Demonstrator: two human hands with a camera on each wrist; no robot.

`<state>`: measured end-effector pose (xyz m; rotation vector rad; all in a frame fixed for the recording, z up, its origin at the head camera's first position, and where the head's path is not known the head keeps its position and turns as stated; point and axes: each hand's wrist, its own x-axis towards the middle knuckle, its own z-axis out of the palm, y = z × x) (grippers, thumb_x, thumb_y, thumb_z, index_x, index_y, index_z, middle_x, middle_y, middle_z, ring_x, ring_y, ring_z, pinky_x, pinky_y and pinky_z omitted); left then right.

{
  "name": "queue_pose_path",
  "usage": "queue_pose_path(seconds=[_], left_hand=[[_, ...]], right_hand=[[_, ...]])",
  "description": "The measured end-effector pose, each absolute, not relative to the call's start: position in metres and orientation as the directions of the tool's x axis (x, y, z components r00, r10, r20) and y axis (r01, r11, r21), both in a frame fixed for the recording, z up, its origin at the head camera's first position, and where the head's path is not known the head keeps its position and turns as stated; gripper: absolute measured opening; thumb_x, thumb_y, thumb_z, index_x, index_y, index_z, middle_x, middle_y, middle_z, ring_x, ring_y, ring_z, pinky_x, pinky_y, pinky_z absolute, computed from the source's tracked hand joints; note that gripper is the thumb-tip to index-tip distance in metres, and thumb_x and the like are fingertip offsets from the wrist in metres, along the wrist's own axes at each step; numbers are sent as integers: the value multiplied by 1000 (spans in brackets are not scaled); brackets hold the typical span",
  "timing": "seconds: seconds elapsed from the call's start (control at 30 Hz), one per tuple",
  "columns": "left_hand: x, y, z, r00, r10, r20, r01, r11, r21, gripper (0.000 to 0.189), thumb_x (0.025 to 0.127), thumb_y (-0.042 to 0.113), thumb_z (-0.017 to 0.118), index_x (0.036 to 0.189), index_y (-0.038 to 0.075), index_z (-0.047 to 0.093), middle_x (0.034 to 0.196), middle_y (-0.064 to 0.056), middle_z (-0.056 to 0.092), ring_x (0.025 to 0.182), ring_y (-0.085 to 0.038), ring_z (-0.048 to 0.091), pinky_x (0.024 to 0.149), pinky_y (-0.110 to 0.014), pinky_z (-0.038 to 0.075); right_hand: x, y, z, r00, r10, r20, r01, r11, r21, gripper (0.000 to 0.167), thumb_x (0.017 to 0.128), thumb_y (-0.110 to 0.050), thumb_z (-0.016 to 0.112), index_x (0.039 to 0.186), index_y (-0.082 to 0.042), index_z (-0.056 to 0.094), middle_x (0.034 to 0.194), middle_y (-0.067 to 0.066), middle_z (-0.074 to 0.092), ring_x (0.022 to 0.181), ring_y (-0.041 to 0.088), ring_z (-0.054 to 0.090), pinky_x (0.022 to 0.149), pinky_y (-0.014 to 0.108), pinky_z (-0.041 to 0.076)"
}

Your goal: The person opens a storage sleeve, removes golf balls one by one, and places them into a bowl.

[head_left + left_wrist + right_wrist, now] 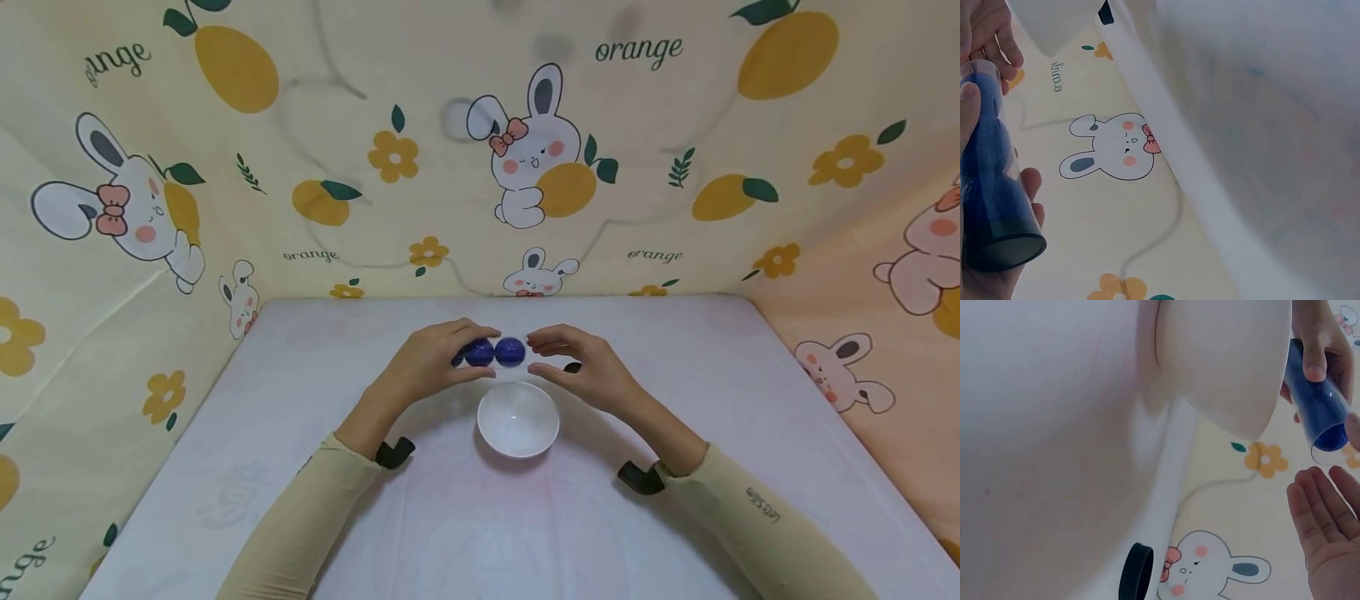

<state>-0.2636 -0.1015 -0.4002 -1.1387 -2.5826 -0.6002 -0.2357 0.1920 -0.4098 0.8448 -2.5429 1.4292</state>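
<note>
A clear tube (1013,181) with several dark blue balls (510,352) inside lies sideways above the table, beyond the white bowl (517,433). My left hand (438,358) grips it near its dark closed end, fingers and thumb wrapped around it. At the tube's uncapped end (1329,450) is my right hand (588,367), its fingers extended and its thumb apart from them; whether it touches the rim I cannot tell. A round black cap (1137,572) rests on the table, partly hidden behind the right hand in the head view.
The bowl stands on the white-covered table (465,533), just in front of both hands. A cloth backdrop (450,192) printed with rabbits and oranges rises at the back and both sides. Black wrist straps (641,477) stick out below the sleeves.
</note>
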Motion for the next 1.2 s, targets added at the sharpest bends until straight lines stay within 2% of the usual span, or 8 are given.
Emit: queue_pose_path(seconds=[0.37,0.47,0.67,0.9,1.2], left_hand=[[-262,-101,-395,-617,668,416,777,600,189,61,91,49,86,143,21,69,124,0,73,103,-17,71,95,-38,62],[-262,-101,-393,-615,673,410,778,604,176,62,91,49,85,143,21,69,125,0,74,105,-18,72,95,-38,62],[-261,-101,-388,-611,687,394,779,611,142,62,92,51,84,143,21,68,125,0,74,106,-19,72,96,-39,62],[-260,-100,-386,-609,691,389,777,618,118,63,90,48,87,143,20,68,125,-1,74,106,-20,72,95,-39,62],[-261,-100,-383,-617,694,370,770,629,105,63,91,48,86,144,20,68,128,0,74,110,-21,72,97,-40,61]], right_hand=[[-234,189,-411,-849,-406,339,-500,409,-763,47,96,-17,84,138,-4,67,134,7,72,119,26,72,105,52,56],[-233,189,-410,-854,-400,334,-493,411,-767,47,95,-16,85,137,-6,68,133,6,72,118,25,72,105,50,57],[-234,188,-410,-861,-394,322,-476,400,-783,48,94,-14,86,137,-3,67,131,6,73,117,25,72,105,49,57],[-235,188,-413,-863,-392,319,-468,385,-795,49,94,-13,86,137,-2,67,128,7,73,116,26,72,105,53,57],[-235,187,-413,-863,-393,318,-466,379,-799,49,94,-12,85,138,-2,66,127,7,73,116,25,73,104,38,58]])
